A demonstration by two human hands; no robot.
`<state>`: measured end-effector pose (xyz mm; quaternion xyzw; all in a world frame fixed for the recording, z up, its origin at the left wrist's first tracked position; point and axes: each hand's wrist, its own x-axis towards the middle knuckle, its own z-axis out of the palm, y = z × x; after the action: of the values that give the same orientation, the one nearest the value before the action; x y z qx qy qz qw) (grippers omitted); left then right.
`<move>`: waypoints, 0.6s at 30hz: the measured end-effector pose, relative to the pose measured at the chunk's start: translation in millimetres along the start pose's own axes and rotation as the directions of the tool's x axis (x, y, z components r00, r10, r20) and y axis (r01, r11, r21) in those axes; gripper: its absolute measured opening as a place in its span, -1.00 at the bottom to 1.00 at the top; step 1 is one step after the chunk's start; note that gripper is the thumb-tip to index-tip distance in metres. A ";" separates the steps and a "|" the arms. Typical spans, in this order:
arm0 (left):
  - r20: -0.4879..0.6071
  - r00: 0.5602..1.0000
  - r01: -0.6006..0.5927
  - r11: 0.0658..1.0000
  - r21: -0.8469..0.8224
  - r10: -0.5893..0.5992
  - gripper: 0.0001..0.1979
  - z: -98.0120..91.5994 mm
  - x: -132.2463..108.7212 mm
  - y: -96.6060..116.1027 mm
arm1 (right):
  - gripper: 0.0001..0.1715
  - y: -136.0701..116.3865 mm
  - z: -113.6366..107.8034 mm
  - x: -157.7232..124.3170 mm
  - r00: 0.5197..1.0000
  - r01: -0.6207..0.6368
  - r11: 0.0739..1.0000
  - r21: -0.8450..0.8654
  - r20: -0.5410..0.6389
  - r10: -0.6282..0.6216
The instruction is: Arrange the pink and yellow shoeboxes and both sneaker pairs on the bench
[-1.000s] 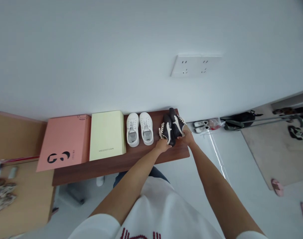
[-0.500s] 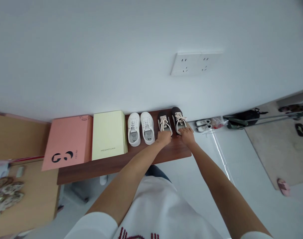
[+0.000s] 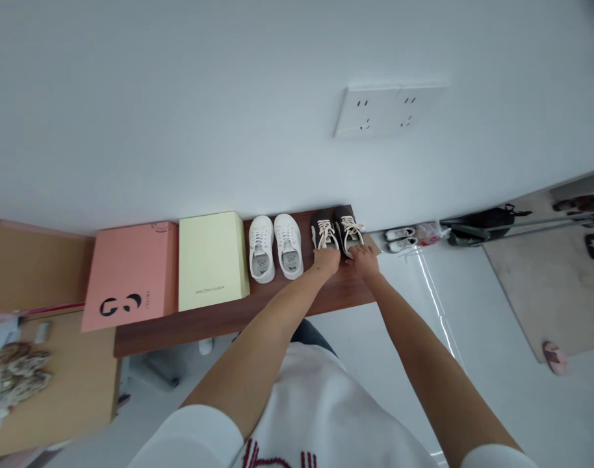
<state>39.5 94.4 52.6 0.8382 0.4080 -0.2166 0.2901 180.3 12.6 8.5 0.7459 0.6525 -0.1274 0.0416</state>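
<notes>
Two dark sneakers with pale laces stand side by side at the right end of a brown wooden shelf (image 3: 219,325), toes toward the wall. My left hand (image 3: 326,261) is closed around the heel of the left dark sneaker (image 3: 323,229). The heel of the right dark sneaker (image 3: 348,224) is in the grip of my right hand (image 3: 364,261). Both heels are partly hidden by my fingers. Just left of them sits a pair of white sneakers, the nearer one (image 3: 288,240) a small gap away and the other white sneaker (image 3: 261,244) beside it.
A pale yellow box (image 3: 212,260) and a pink box (image 3: 131,273) lie on the shelf's left part. Wall sockets (image 3: 389,110) sit above. Down on the right are small white shoes (image 3: 401,240), a plastic bag (image 3: 429,234) and a pink slipper (image 3: 554,357). Cardboard (image 3: 77,383) is at lower left.
The right dark sneaker has shifted left and a little back from the wall, closing the gap to the left one. Both hands still hold the heels. The view has tilted slightly.
</notes>
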 end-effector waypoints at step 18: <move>-0.155 0.987 -0.103 0.890 -0.443 0.037 -0.77 65.8 -136.4 -102.5 | -0.62 -67.8 42.1 -138.2 0.959 -0.160 0.825 0.542 -0.113 0.260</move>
<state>-130.1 25.7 54.1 0.7757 0.4362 -0.0455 0.4538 91.8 -120.1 8.8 0.8044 0.5068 -0.2276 -0.2105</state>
